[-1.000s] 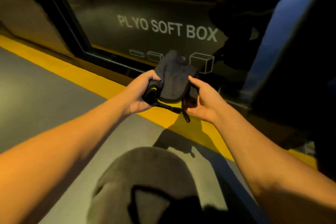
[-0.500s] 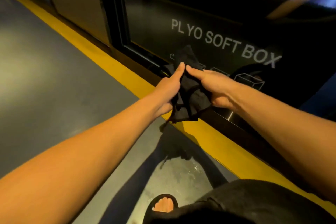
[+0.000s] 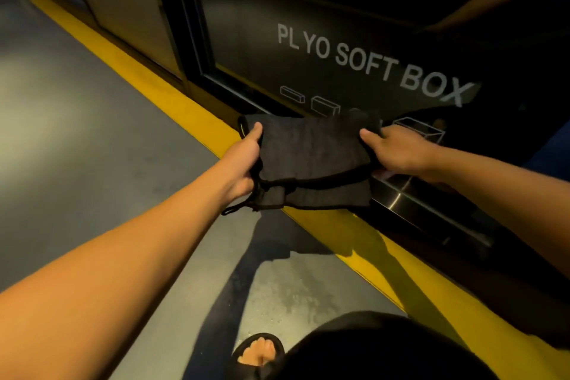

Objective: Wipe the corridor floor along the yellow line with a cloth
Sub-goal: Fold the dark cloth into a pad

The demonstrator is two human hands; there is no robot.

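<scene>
Smooth grey corridor floor [image 3: 92,148], glossy yellow line [image 3: 191,111], both hands' fingers clamped on folded dark cloth [image 3: 311,157], left hand [image 3: 243,157], right hand [image 3: 398,151]

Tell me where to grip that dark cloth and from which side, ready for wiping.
Grip the cloth at its two short ends, from either side, as the left hand and right hand do now. It is stretched flat and folded, above the yellow line; end grips probably keep it spread.
</scene>
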